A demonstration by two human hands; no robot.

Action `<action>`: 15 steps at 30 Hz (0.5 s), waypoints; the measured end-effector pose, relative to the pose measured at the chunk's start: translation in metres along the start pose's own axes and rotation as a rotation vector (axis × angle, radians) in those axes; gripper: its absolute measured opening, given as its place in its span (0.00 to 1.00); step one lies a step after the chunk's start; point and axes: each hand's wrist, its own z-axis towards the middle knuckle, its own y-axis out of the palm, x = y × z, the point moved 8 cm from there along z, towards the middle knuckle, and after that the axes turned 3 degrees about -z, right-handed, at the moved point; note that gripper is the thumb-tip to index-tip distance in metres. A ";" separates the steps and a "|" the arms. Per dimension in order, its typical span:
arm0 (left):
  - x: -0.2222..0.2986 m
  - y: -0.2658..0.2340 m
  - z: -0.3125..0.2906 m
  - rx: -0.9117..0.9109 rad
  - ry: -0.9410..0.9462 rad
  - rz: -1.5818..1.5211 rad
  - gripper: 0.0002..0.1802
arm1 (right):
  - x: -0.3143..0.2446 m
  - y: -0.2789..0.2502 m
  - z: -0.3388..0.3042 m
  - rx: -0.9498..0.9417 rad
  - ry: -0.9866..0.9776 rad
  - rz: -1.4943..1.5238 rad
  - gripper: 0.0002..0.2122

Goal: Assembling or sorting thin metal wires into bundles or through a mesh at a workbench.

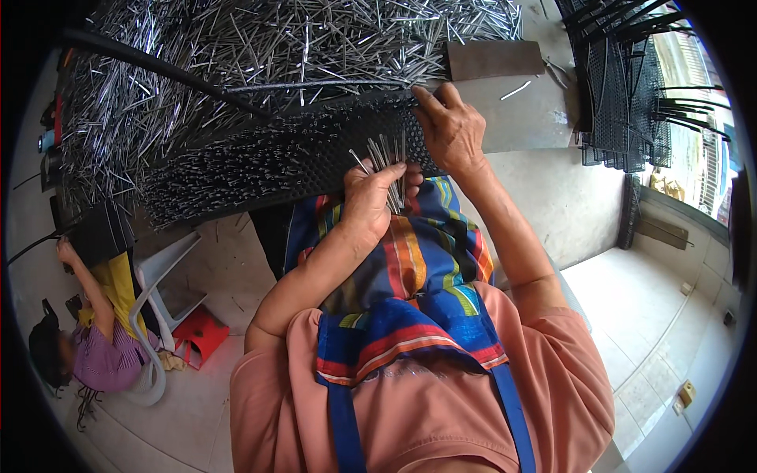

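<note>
My left hand (364,203) is closed round a small bundle of thin metal strips (382,150), which fan upward past the thumb. Just above it slants a long black perforated rack (335,135). Many small metal pieces (229,175) stand packed in the rack's left and middle holes, while fewer show toward the right. My right hand (457,132) is at the rack's right end, its fingers curled and pinched at the upper edge. Whatever those fingertips hold, if anything, is hidden. A striped apron (410,252) covers my lap below the bundle.
A large heap of loose metal strips (315,39) lies behind the rack, with a dark rod (169,71) across it. A brown plate (495,60) rests at the right. Black mesh racks (623,94) stand farther right. Another person (118,347) sits at lower left beside a red bag (203,335).
</note>
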 end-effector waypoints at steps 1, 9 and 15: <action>0.001 0.000 0.000 -0.001 0.008 0.008 0.06 | -0.002 -0.003 0.001 0.001 0.008 -0.029 0.12; -0.004 0.015 -0.003 -0.086 -0.050 0.034 0.07 | 0.027 0.050 -0.047 -0.472 0.461 0.929 0.06; -0.007 0.001 0.001 -0.005 -0.039 -0.021 0.09 | 0.047 0.028 -0.041 -0.108 0.745 1.267 0.03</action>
